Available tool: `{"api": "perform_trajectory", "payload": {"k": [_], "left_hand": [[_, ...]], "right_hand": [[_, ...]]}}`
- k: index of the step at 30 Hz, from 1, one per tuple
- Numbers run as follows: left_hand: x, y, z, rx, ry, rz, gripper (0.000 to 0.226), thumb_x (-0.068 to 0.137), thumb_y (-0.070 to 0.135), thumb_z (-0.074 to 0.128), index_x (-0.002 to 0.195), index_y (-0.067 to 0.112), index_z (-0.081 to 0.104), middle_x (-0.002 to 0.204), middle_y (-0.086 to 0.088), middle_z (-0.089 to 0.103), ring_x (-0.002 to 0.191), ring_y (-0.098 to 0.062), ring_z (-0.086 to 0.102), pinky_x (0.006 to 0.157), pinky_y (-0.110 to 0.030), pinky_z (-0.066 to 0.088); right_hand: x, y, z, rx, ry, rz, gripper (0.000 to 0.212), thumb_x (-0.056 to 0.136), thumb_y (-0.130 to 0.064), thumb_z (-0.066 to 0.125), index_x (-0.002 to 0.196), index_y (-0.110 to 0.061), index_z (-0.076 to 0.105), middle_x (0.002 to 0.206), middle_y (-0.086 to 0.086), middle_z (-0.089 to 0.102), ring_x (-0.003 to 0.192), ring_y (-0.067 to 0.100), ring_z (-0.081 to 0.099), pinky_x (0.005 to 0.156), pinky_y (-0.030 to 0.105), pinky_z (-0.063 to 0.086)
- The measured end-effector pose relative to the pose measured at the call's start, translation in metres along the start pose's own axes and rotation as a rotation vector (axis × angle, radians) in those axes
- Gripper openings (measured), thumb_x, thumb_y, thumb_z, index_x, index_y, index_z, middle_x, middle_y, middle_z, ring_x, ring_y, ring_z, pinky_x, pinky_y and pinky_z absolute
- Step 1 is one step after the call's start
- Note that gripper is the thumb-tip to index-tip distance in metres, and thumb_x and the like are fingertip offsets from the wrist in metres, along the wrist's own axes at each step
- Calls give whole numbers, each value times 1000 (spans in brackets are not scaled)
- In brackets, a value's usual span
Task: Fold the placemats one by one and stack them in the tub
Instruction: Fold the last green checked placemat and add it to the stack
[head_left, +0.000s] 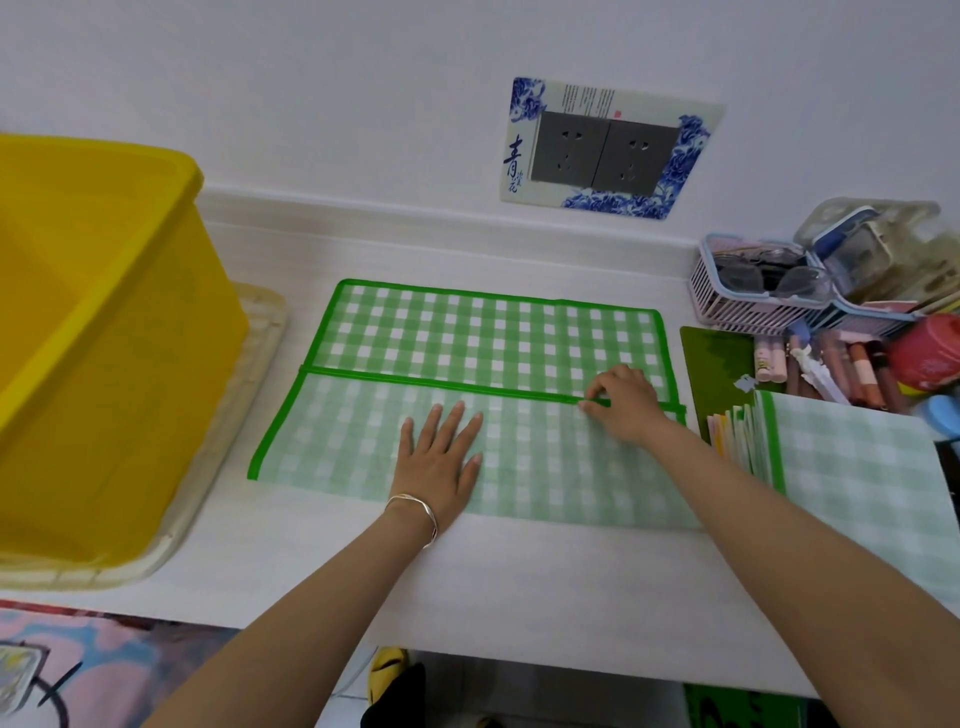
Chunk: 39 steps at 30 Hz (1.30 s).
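Left hand (439, 457), fingers straight, presses flat on the folded-over half of the green checked placemat (483, 338). Right hand (621, 402) pinches the flap's green border (near its right end). The yellow tub (98, 332) stands left on the counter (519, 597).

Green-and-white checked placemat (483, 338) with green edging, yellow tub (104, 332), blue-and-white socket surround (524, 104)

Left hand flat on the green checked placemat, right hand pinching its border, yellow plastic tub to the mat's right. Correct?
No: the head view shows the yellow plastic tub left of the green checked placemat. The left hand lies flat on it; the right hand pinches its border.
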<state>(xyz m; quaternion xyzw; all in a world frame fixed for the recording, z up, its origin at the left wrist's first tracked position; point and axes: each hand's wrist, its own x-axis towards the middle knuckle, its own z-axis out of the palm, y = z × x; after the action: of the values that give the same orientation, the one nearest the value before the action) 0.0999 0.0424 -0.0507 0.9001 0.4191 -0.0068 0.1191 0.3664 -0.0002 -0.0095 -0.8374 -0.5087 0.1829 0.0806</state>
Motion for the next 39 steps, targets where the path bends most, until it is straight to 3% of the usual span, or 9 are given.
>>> {"api": "perform_trajectory", "payload": {"k": [9,16,21,24,28,30,32,36,39], "left_hand": [[1,2,2,-6,6,-34,74,77,53,-17,148,34,-4,157,7,-9,143,-19,-15,112,-45,-16],[1,0,1,-2,-4,-19,73,77,54,-17,147,37,-6,157,10,-10,143,-17,-16,111,-44,-17],[0,0,2,7,-1,-16,72,77,54,-17,146,37,-7,156,10,-11,143,-17,-17,111,-44,-18],[0,1,2,5,12,-14,72,78,54,-16,147,37,-6,156,10,-9,143,-17,-16,111,-44,-18],[0,2,2,-5,30,-18,70,78,53,-15,145,36,-7,156,10,-7,143,-16,-14,110,-42,-20],[0,0,2,4,20,-16,66,77,51,-18,141,36,-13,156,11,-10,142,-13,-18,111,-42,-19],[1,0,3,12,16,-14,64,77,49,-18,140,36,-15,156,11,-11,138,-10,-22,110,-41,-20],[0,0,4,-20,62,-10,65,83,48,-12,146,36,-2,157,11,-2,142,-12,-14,110,-40,-19],[0,0,4,-24,72,-4,65,84,48,-11,147,37,1,157,11,-2,142,-13,-13,111,-40,-19]], "right_hand": [[1,-7,0,31,43,47,16,89,-37,59,88,-20,59,102,2,56,110,25,41,93,36,33],[0,-7,4,-35,130,-24,14,89,-32,60,88,-18,59,94,2,56,98,23,49,94,33,30],[-5,-12,3,-94,137,5,15,89,-32,58,96,-18,58,105,2,56,108,23,48,109,39,20],[-19,-32,16,-72,263,-10,29,92,-26,56,117,-14,54,126,6,52,123,26,42,115,43,14],[-45,-95,63,74,267,-73,43,98,-19,39,140,-10,38,152,8,29,143,21,20,117,39,4],[-53,-120,87,62,228,-76,49,98,-17,36,146,-12,26,156,4,18,145,17,8,118,37,-2],[-57,-123,100,35,211,-69,52,97,-16,37,147,-15,25,157,3,18,146,17,8,118,38,0],[-60,-89,94,-5,286,-60,56,93,-31,16,140,-20,42,150,5,36,140,22,29,115,41,18],[-66,-50,83,-56,237,-1,69,87,-45,-3,149,-25,21,157,-1,14,146,16,8,117,36,1]]}}
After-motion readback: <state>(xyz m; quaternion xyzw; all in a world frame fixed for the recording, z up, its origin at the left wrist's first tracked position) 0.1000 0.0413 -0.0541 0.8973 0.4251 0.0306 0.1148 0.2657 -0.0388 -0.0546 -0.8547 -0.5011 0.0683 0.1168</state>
